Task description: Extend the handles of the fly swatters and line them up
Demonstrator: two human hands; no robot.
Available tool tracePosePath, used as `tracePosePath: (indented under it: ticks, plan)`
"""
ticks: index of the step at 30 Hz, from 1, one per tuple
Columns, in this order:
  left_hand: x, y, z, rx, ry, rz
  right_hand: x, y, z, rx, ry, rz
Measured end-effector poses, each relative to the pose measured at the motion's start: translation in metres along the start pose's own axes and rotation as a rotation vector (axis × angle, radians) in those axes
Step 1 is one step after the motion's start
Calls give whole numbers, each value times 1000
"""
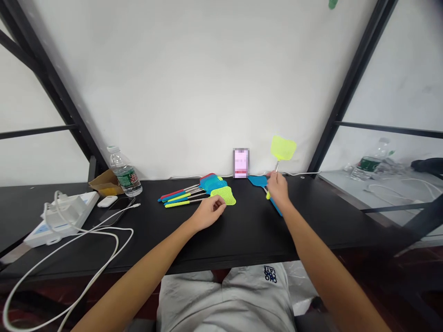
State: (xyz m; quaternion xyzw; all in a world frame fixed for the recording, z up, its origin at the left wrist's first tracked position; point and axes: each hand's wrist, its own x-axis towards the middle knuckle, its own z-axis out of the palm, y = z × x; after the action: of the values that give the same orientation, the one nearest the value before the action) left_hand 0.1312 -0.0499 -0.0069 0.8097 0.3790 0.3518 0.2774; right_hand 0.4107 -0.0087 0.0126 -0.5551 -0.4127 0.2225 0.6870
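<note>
My right hand [278, 188] is closed round the shaft of a yellow-green fly swatter [284, 148], holding it upright with its head above my fist. Beneath that hand a blue fly swatter [258, 180] lies on the black table, partly covered. My left hand [209, 212] is closed, fingers curled together at the head of another yellow-green fly swatter [228, 196]; what they grip, if anything, is hidden. That swatter is the nearest of a fanned row of several, with blue heads [211, 184] and a red one [206, 176] behind, handles pointing left.
A phone [241, 163] leans upright against the wall. At left are a water bottle [127, 173], a cardboard box [105, 182], a white earbud case [107, 201], a dark phone [119, 211] and a power strip [64, 221] with white cables [116, 240] looping over the table edge. Black frame posts [341, 97] flank the table.
</note>
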Motion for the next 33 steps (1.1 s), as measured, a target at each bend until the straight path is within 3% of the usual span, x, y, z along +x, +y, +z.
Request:
tracePosePath:
  ticks: [3, 6, 11, 14, 26, 33]
  plan:
    - [2, -3, -10, 177, 70, 52, 31, 23, -37, -525, -32, -167]
    - [4, -8, -15, 245, 86, 54, 45, 41, -63, -897, -78, -136]
    - [2, -10, -15, 285, 52, 59, 41, 42, -70, -1195, -260, -92]
    - [1, -9, -15, 301, 45, 64, 34, 33, -68, -1266, -333, -45]
    - [2, -12, -15, 323, 37, 72, 29, 23, -71, -1257, -341, 100]
    - [4, -14, -17, 376, 35, 69, 35, 33, -73, -1240, -317, 29]
